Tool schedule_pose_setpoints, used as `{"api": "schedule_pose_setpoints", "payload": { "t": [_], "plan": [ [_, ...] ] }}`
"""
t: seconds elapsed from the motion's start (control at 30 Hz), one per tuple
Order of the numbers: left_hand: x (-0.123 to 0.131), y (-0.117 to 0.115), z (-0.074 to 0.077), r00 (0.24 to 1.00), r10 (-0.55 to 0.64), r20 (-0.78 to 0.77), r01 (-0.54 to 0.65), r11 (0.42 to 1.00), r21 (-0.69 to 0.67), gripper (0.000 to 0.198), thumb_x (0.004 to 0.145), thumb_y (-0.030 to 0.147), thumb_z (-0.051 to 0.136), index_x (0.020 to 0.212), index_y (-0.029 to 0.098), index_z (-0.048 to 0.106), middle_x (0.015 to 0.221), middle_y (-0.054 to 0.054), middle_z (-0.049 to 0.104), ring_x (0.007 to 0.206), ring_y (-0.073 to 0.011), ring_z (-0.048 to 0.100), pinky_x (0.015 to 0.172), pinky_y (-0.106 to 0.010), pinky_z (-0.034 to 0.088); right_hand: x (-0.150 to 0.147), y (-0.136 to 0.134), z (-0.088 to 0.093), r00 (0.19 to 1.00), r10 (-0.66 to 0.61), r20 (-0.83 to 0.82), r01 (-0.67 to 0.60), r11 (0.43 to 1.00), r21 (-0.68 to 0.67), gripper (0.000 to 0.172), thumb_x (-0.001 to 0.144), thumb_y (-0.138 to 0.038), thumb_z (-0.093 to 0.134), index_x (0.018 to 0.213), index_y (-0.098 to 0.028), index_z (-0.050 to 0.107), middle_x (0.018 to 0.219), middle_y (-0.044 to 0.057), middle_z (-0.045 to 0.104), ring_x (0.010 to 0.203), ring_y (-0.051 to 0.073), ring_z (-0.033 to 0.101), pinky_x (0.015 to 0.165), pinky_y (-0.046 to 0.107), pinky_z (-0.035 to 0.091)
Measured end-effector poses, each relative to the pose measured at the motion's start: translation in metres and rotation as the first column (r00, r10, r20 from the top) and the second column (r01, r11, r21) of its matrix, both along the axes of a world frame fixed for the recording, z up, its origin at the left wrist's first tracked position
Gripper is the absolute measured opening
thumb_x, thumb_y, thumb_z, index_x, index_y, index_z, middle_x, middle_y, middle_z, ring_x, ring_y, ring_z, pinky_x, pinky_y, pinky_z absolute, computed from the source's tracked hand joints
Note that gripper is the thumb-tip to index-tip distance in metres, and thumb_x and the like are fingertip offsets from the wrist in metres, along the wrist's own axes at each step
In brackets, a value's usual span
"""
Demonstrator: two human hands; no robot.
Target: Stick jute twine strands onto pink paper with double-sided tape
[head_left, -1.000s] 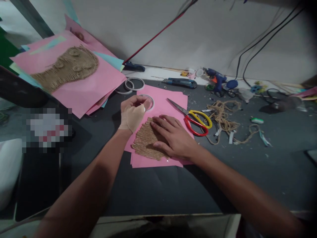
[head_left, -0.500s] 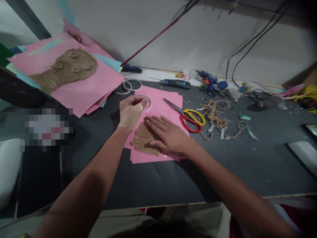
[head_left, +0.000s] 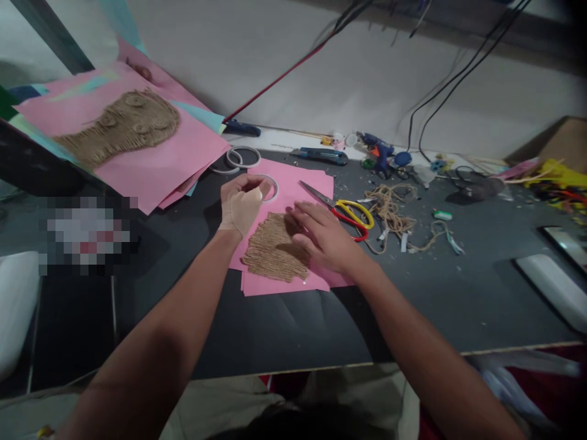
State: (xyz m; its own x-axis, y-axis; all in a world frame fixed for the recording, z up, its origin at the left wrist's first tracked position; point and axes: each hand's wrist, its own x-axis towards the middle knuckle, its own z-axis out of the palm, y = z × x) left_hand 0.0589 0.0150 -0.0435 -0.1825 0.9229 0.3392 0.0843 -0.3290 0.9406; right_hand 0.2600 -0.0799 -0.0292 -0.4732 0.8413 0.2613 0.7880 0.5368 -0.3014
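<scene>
A patch of brown jute twine strips [head_left: 275, 247], laid side by side, lies on a stack of pink paper sheets [head_left: 287, 286]. My right hand [head_left: 325, 235] is over the patch's right edge, fingers stretched out and apart, holding nothing; whether it still touches the twine I cannot tell. At the patch's upper left, my left hand [head_left: 242, 201], with a beige wrap across it, is closed with its fingertips on a thin tape roll [head_left: 277, 189]. Scissors with one yellow and one red handle [head_left: 351, 214] lie by my right hand, the red handle partly hidden.
Two more tape rings [head_left: 245, 157], a utility knife [head_left: 321, 155] and a blue glue gun [head_left: 381, 150] lie along the back. Tangled twine [head_left: 392, 208] is to the right. Pink sheets bearing a larger twine shape [head_left: 137, 125] stand at the left. A white device [head_left: 553, 287] sits far right.
My right hand has slid right and lifted somewhat off the twine patch, uncovering more of it. My left hand has stayed at the tape roll. The view has shifted slightly.
</scene>
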Motion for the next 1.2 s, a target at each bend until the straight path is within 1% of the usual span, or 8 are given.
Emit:
{"api": "schedule_pose_setpoints", "payload": {
  "t": [0.2, 0.33, 0.4, 0.53, 0.9, 1.0, 1.13, 1.2],
  "plan": [
    [0.0, -0.002, 0.003, 1.0, -0.01, 0.008, 0.01, 0.999, -0.031, 0.006, 0.072, 0.026, 0.077, 0.071, 0.02, 0.078, 0.067, 0.0, 0.073, 0.064, -0.0133, 0.062, 0.064, -0.029, 0.051, 0.014, -0.003, -0.002, 0.995, -0.026, -0.093, 0.027, 1.0, 0.015, 0.04, 0.101, -0.036, 0.06, 0.137, -0.018, 0.063, 0.142, 0.017, 0.063, 0.131, 0.03, 0.06, 0.111, 0.054, 0.05],
    [-0.001, -0.002, 0.005, 1.0, -0.007, -0.011, 0.006, 0.999, -0.033, 0.007, 0.072, 0.027, 0.077, 0.07, 0.02, 0.077, 0.066, 0.0, 0.071, 0.065, -0.0135, 0.061, 0.064, -0.029, 0.05, 0.003, -0.013, 0.009, 0.991, 0.11, -0.082, -0.105, 0.992, 0.069, 0.04, 0.094, -0.043, 0.072, 0.128, -0.022, 0.066, 0.136, 0.013, 0.067, 0.135, 0.033, 0.055, 0.118, 0.061, 0.04],
    [-0.003, 0.0, 0.005, 1.0, -0.016, -0.009, 0.016, 1.0, -0.013, 0.009, 0.072, 0.029, 0.077, 0.07, 0.02, 0.076, 0.068, 0.0, 0.071, 0.066, -0.0133, 0.06, 0.067, -0.03, 0.05, -0.008, -0.02, 0.015, 0.975, 0.21, -0.069, -0.209, 0.978, 0.023, 0.048, 0.092, -0.047, 0.074, 0.131, -0.022, 0.064, 0.14, 0.014, 0.064, 0.135, 0.032, 0.055, 0.115, 0.057, 0.044],
    [-0.006, 0.004, 0.005, 1.0, 0.016, 0.006, -0.015, 0.998, -0.069, 0.011, 0.07, 0.031, 0.078, 0.069, 0.021, 0.075, 0.064, 0.001, 0.066, 0.062, -0.0132, 0.054, 0.063, -0.03, 0.047, -0.03, -0.035, 0.021, 0.921, 0.39, 0.013, -0.385, 0.913, -0.138, 0.046, 0.098, -0.044, 0.067, 0.136, -0.019, 0.062, 0.148, 0.014, 0.06, 0.138, 0.03, 0.054, 0.114, 0.05, 0.047],
    [-0.007, 0.007, 0.003, 1.0, 0.004, 0.0, -0.004, 0.995, -0.102, 0.014, 0.071, 0.034, 0.078, 0.073, 0.021, 0.075, 0.065, 0.0, 0.066, 0.062, -0.0135, 0.055, 0.063, -0.03, 0.046, -0.06, -0.05, 0.014, 0.904, 0.411, 0.115, -0.412, 0.911, -0.016, 0.033, 0.107, -0.019, 0.042, 0.132, -0.013, 0.064, 0.143, 0.015, 0.065, 0.131, 0.025, 0.058, 0.111, 0.043, 0.048],
    [-0.007, 0.006, 0.004, 1.0, 0.003, 0.009, -0.002, 0.994, -0.108, 0.013, 0.071, 0.033, 0.079, 0.072, 0.02, 0.075, 0.064, 0.001, 0.065, 0.062, -0.0134, 0.055, 0.062, -0.03, 0.045, -0.043, -0.038, 0.014, 0.943, 0.334, 0.002, -0.334, 0.942, -0.031, 0.032, 0.108, -0.03, 0.046, 0.129, -0.017, 0.067, 0.127, 0.012, 0.072, 0.117, 0.024, 0.064, 0.1, 0.042, 0.053],
    [-0.006, 0.003, 0.007, 1.0, 0.0, -0.009, -0.001, 0.995, -0.099, 0.011, 0.071, 0.03, 0.078, 0.07, 0.02, 0.075, 0.064, 0.001, 0.065, 0.063, -0.0137, 0.055, 0.062, -0.03, 0.046, -0.001, -0.014, 0.006, 0.991, -0.088, -0.103, 0.093, 0.995, 0.045, 0.028, 0.105, -0.026, 0.05, 0.12, -0.018, 0.072, 0.114, 0.012, 0.074, 0.107, 0.026, 0.065, 0.098, 0.045, 0.052],
    [-0.005, 0.002, 0.008, 1.0, 0.0, -0.026, -0.002, 0.996, -0.093, 0.01, 0.071, 0.029, 0.078, 0.069, 0.02, 0.074, 0.064, 0.0, 0.066, 0.064, -0.0145, 0.057, 0.065, -0.031, 0.049, 0.016, -0.007, 0.002, 0.995, -0.089, -0.039, 0.091, 0.995, 0.041, 0.031, 0.104, -0.023, 0.05, 0.126, -0.02, 0.071, 0.121, 0.012, 0.071, 0.111, 0.028, 0.063, 0.097, 0.047, 0.053]
  ]
}}
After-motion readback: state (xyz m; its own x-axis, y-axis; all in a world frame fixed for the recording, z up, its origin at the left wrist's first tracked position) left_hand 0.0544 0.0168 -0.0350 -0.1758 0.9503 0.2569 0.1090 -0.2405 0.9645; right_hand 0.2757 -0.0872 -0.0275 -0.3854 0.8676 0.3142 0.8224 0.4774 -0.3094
